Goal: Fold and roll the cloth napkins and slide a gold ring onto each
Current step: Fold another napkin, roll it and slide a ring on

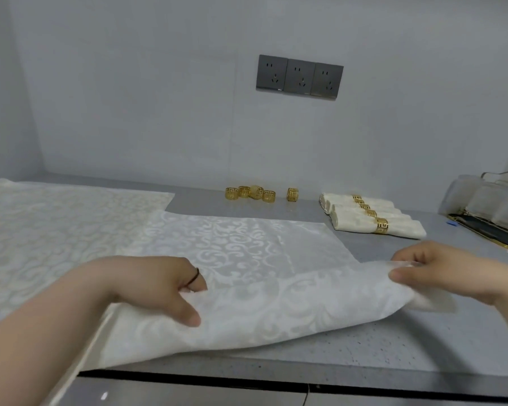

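Pinching the near edge of the napkin [247, 291] lifted off the counter [393, 341], the left hand [159, 285] and right hand [440, 271], both clamped on cloth, could fold it crooked if one corner slips.

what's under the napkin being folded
The napkin lies mostly on the grey counter, its left part overlapping another flat napkin. Anything else beneath is covered by cloth.

white napkin [247, 259] half-folded, gold rings [250, 194] behind
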`<action>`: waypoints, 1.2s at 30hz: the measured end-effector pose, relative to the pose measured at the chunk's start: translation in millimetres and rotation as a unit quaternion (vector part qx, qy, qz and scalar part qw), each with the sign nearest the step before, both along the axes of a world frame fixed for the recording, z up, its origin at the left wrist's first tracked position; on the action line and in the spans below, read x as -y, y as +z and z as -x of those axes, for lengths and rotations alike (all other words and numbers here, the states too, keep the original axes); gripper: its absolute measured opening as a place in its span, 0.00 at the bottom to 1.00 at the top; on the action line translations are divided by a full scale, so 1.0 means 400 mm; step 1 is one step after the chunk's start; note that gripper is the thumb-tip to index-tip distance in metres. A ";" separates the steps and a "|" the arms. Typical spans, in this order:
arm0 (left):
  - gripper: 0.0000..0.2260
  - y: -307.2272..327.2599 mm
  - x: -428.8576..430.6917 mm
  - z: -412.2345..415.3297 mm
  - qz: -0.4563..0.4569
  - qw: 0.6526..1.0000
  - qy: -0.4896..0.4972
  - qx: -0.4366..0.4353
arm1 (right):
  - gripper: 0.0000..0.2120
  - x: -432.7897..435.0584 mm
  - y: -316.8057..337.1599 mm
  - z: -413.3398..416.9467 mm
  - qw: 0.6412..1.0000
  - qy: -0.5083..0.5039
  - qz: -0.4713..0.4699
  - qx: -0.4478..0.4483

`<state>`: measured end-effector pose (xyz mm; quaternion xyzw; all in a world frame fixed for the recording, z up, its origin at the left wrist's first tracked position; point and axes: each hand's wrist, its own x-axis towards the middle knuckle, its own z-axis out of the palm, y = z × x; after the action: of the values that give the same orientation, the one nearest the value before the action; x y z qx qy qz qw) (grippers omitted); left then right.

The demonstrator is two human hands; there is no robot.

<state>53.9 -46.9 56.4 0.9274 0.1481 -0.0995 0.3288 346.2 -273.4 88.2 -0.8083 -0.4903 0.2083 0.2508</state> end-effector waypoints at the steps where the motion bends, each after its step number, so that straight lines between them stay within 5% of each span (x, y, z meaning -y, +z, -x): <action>1: 0.10 0.006 -0.016 0.014 0.012 1.000 0.003 -0.011 | 0.12 0.003 0.001 -0.012 0.999 -0.007 -0.017 -0.033; 5: 0.09 0.021 -0.091 0.060 -0.009 0.994 0.060 -0.094 | 0.15 0.001 -0.005 -0.051 0.991 -0.046 -0.037 -0.123; 7: 0.11 0.016 -0.130 0.068 -0.068 0.984 0.129 -0.101 | 0.12 -0.019 -0.025 -0.070 0.992 -0.083 -0.042 -0.088; 11: 0.07 -0.051 -0.187 0.040 -0.225 0.928 0.297 -0.006 | 0.11 -0.085 -0.096 -0.083 0.987 -0.147 -0.010 0.064; 14: 0.13 -0.127 -0.197 0.015 -0.206 0.904 0.368 0.065 | 0.11 -0.132 -0.156 -0.076 0.988 -0.125 -0.019 0.086; 20: 0.13 -0.185 -0.208 0.034 -0.272 0.892 0.349 0.093 | 0.09 -0.153 -0.207 -0.067 0.977 -0.095 0.035 0.190; 24: 0.08 -0.188 -0.203 0.063 -0.232 0.906 0.337 0.110 | 0.10 -0.113 -0.190 -0.059 0.963 -0.071 0.088 0.245; 26: 0.03 -0.188 -0.190 0.075 -0.199 0.907 0.345 0.138 | 0.11 -0.082 -0.181 -0.061 0.965 -0.072 0.096 0.233; 30: 0.09 -0.181 -0.186 0.082 -0.147 0.920 0.341 0.122 | 0.13 -0.039 -0.159 -0.091 0.975 -0.086 0.114 0.170; 36: 0.08 -0.104 -0.225 0.029 -0.171 0.929 0.322 0.060 | 0.15 -0.086 -0.112 -0.119 0.982 -0.120 0.059 0.136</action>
<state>42.4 43.3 14.7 0.8762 0.4336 0.0943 0.1883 393.9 -239.1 43.2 -0.8956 -0.4056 0.0938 0.1568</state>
